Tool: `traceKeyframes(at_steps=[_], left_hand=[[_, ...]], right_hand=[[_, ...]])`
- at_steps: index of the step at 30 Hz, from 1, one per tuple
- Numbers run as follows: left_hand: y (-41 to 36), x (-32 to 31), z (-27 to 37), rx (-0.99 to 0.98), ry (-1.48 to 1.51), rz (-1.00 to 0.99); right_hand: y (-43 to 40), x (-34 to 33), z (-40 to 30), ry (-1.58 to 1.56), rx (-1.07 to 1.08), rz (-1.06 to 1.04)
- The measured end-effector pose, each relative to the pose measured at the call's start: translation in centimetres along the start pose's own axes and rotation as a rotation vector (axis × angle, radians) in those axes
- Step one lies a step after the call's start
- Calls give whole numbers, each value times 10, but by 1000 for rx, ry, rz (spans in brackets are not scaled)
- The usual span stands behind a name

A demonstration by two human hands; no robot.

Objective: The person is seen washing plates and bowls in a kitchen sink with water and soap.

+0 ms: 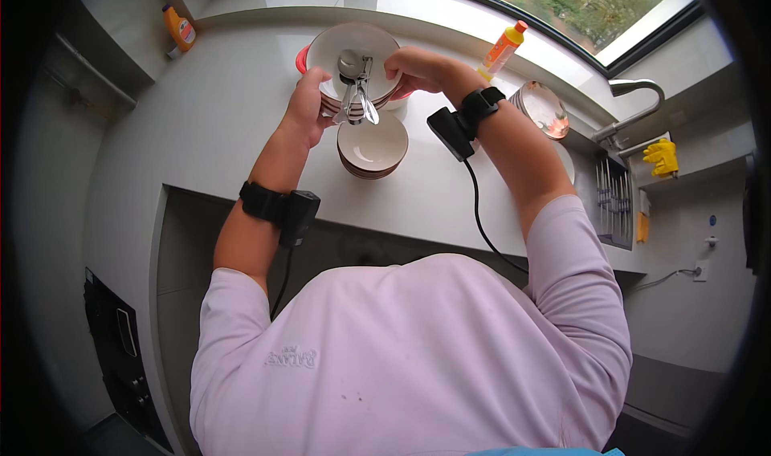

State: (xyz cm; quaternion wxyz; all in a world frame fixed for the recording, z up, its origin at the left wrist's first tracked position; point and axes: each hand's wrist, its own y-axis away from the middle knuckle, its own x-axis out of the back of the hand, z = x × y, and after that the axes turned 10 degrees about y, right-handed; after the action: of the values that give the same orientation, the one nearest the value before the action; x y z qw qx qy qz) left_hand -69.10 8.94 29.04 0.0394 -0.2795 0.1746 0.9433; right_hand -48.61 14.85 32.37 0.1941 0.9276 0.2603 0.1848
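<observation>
At the far part of the counter, my left hand (308,104) grips the left side of a stack of large bowls (376,42), and my right hand (418,70) holds its right rim. A ladle and several metal spoons (360,98) lie in the top bowl, their ends sticking out over the near rim. Behind or under the stack, red handles (302,60) of a pot or dish show at both sides. Just nearer to me, a stack of smaller cream bowls (374,146) stands upright on the counter, close to the big stack.
An orange-capped bottle (503,49) stands beyond my right forearm, near stacked patterned plates (545,110). At the right are a faucet (638,116), a sink rack (614,200) and yellow rubber gloves (661,157). An orange bottle (179,30) stands in the far left corner. Cables hang from both wrist devices.
</observation>
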Motion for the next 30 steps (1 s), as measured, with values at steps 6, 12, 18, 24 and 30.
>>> traceKeyframes(at_steps=[6,12,18,24,30], left_hand=[[-2,-56,-39,117,-22,-42],[-1,-97,-85,208,-96,-100],[3,-121,-135,282,-65,-102],[15,-137,-160,345,-117,-60],[11,-137,-182,397,-59,-93]], right_hand=[[50,36,45,-39,-60,119],[99,63,89,-65,-147,201],[130,72,140,-151,-231,173],[134,78,191,-208,-289,164],[138,77,214,-217,-297,181]])
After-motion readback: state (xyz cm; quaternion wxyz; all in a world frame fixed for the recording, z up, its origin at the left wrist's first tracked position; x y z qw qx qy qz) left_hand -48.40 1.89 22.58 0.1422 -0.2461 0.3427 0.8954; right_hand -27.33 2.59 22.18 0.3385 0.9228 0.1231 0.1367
